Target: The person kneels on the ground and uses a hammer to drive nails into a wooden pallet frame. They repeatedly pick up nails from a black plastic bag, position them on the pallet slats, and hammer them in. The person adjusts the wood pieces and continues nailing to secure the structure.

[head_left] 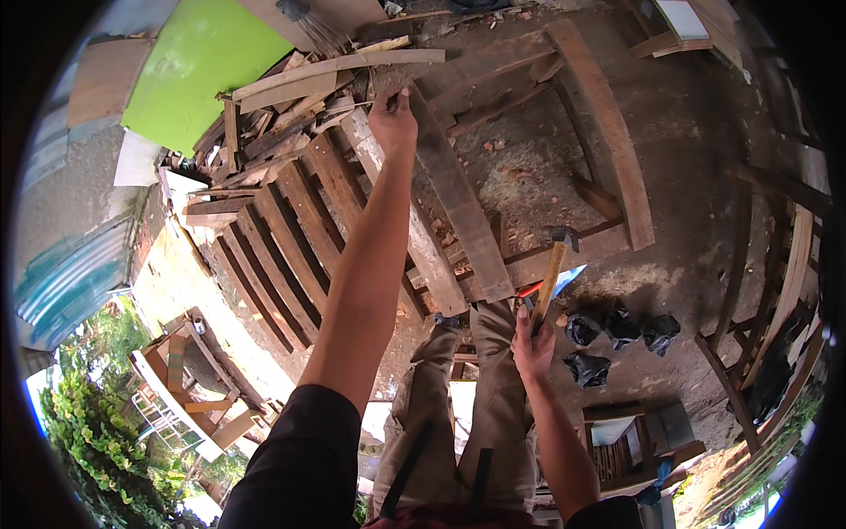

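My right hand is wrapped round the wooden handle of a hammer, whose dark head points away from me, over the near rail of a wooden frame. Stretched far forward, my left hand has its fingers pinched together at the far end of a brown slat. Whatever lies between those fingers is too small to make out. That slat crosses the frame, and a paler, worn slat runs beside it on the left. More brown slats follow further left, with gaps between them.
Scrap wood is heaped beyond the slats, near a lime-green panel. The frame's far right beam bounds an unslatted part. Several black plastic bundles lie on the ground at right. A red and blue item sits by the hammer.
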`<state>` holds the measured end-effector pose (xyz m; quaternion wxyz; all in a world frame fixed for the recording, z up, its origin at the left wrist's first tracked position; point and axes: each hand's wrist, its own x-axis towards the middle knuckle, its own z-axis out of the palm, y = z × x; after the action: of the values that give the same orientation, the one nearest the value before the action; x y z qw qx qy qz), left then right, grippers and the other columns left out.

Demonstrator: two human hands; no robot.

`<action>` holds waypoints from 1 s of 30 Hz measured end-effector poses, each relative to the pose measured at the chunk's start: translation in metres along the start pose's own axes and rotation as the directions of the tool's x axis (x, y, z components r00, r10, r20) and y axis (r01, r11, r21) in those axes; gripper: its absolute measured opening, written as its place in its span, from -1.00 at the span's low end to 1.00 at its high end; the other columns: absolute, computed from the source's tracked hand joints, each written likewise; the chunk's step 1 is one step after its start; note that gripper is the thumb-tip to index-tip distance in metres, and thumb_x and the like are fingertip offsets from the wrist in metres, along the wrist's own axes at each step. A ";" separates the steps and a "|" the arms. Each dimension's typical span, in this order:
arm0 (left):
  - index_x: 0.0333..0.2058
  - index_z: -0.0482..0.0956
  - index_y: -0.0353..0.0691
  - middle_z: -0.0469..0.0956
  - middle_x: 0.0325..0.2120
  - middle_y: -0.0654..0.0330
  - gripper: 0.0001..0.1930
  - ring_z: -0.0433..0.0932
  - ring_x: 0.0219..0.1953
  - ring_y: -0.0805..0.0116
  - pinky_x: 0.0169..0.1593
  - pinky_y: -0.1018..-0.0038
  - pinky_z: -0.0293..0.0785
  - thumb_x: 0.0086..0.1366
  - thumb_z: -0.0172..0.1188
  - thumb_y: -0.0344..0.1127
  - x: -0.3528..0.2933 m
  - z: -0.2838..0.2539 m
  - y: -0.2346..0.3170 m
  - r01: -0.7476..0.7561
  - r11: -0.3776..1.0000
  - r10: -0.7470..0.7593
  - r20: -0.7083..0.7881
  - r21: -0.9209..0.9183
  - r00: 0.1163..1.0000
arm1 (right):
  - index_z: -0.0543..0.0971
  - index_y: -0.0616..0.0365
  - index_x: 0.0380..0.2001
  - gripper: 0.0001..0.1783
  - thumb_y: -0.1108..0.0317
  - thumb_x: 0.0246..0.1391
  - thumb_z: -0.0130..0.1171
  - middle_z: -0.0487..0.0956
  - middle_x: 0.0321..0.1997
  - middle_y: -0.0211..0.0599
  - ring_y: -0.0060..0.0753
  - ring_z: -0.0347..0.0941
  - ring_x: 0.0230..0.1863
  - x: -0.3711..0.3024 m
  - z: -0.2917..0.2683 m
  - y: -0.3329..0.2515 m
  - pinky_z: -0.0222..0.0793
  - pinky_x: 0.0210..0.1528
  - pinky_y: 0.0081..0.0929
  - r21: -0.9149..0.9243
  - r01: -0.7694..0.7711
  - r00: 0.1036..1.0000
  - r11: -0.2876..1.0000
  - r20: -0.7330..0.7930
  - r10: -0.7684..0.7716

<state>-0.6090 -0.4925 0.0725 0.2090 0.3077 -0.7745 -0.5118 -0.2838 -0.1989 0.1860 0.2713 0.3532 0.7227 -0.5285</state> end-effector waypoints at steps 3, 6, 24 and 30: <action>-0.30 0.65 -0.30 0.53 -0.59 0.30 -0.87 0.40 -0.51 0.52 -0.34 0.50 0.39 0.28 0.33 -0.35 -0.005 0.004 0.004 0.003 1.000 -0.003 -0.022 -0.010 1.000 | 0.46 0.37 -0.11 -0.37 -0.12 0.23 0.17 0.48 -0.54 -0.09 -0.09 0.50 -0.43 0.017 -0.002 0.048 0.38 -0.44 -0.15 -0.249 0.257 0.958 0.934 -0.066 -0.281; -0.26 0.65 -0.30 0.55 -0.56 0.28 -0.87 0.42 -0.48 0.53 -0.32 0.50 0.40 0.30 0.32 -0.36 -0.008 0.005 0.006 -0.018 1.000 0.018 -0.020 -0.016 1.000 | 0.41 0.26 0.06 -0.43 0.05 0.18 0.24 0.43 -0.52 -0.13 -0.20 0.45 -0.55 0.035 -0.003 0.079 0.35 -0.53 -0.22 -0.659 0.483 0.792 0.577 0.047 -0.609; -0.20 0.62 -0.28 0.69 -0.30 0.02 -0.89 0.67 -0.26 0.17 -0.13 0.39 0.52 0.32 0.25 -0.42 -0.019 -0.001 0.016 -0.107 0.981 0.109 -0.005 0.164 0.994 | 0.36 0.23 -0.23 -0.36 -0.22 0.17 0.20 0.34 -0.59 -0.43 -0.60 0.28 -0.68 0.026 0.009 -0.058 0.24 -0.68 -0.53 0.241 -0.129 0.989 0.962 0.098 0.108; -0.21 0.62 -0.29 0.67 -0.32 -0.03 -0.89 0.65 -0.24 -0.01 -0.13 0.33 0.52 0.31 0.24 -0.43 -0.016 -0.002 0.013 -0.181 0.968 0.183 0.002 0.173 0.983 | 0.33 0.15 -0.31 -0.47 -0.12 0.21 0.22 0.33 -0.58 -0.46 -0.63 0.24 -0.67 0.031 0.016 -0.053 0.16 -0.68 -0.58 0.279 -0.131 0.988 0.951 0.112 0.103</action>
<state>-0.5994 -0.4796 0.0851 0.2331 0.2558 -0.8394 -0.4192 -0.3444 -0.2172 0.1883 0.2830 0.4051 0.6029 -0.6264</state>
